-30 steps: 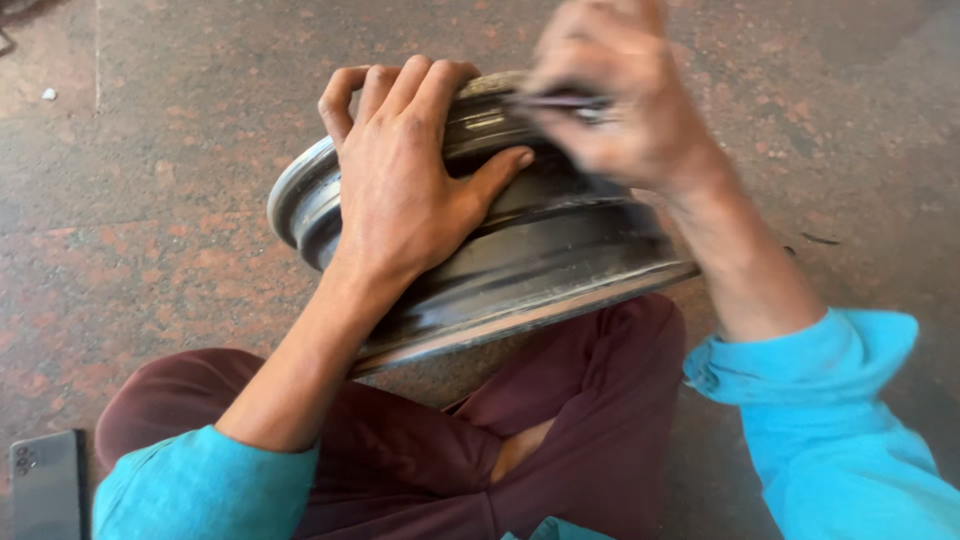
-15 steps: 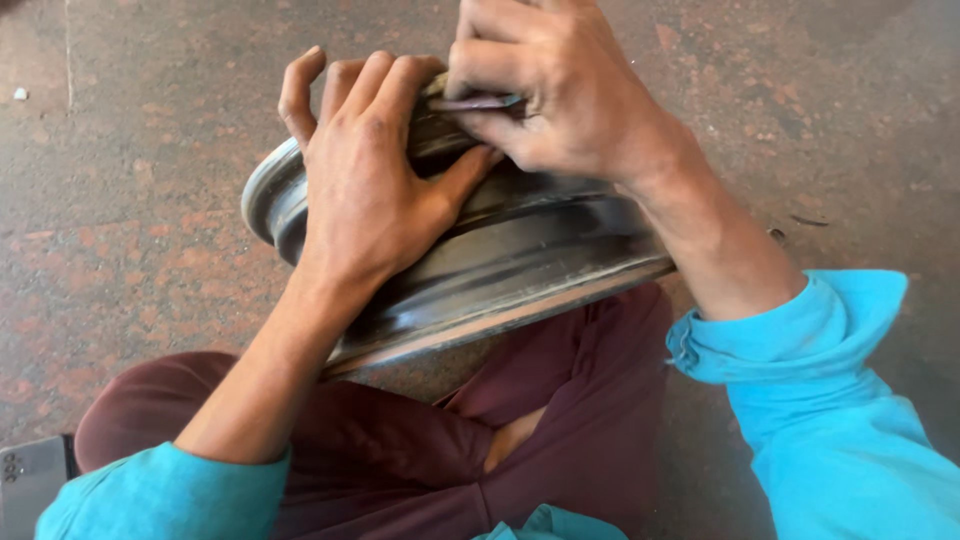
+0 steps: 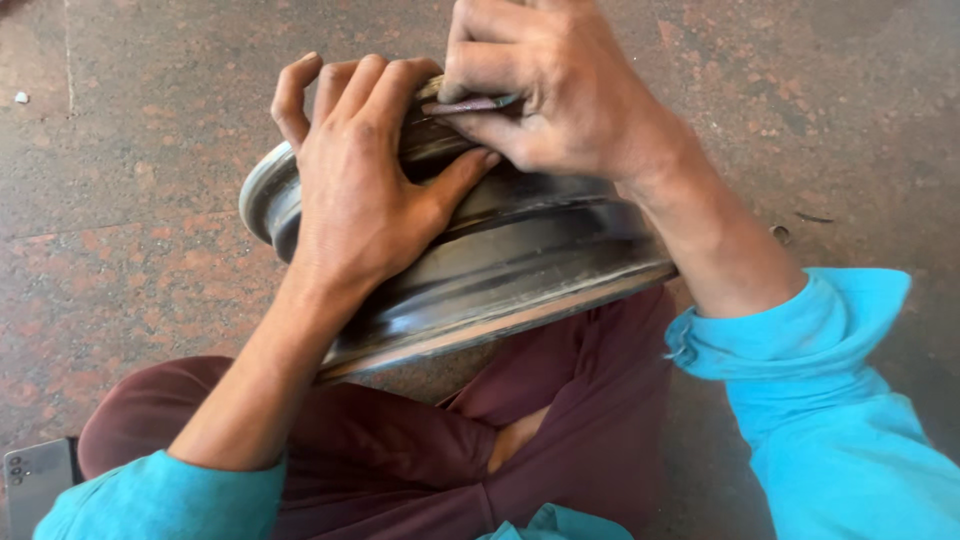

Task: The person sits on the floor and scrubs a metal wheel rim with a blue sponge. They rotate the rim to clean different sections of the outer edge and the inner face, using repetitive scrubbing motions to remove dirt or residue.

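A grey metal wheel rim (image 3: 520, 265) stands on edge against my crossed legs in maroon trousers. My left hand (image 3: 360, 180) lies spread over the rim's top, fingers curled over its far lip and thumb along the barrel. My right hand (image 3: 545, 95) is closed on a small folded piece of abrasive paper (image 3: 470, 103) and presses it onto the rim's upper edge, right next to my left fingers. The far side of the rim is hidden behind both hands.
The floor (image 3: 130, 200) is reddish speckled stone. A dark phone (image 3: 35, 475) lies on it at the lower left beside my knee. Small bits of debris (image 3: 780, 234) lie on the floor to the right of the rim.
My right hand has come down and leftward with the paper onto the rim's top edge, close to my left fingers. The left hand has kept its hold on the rim.
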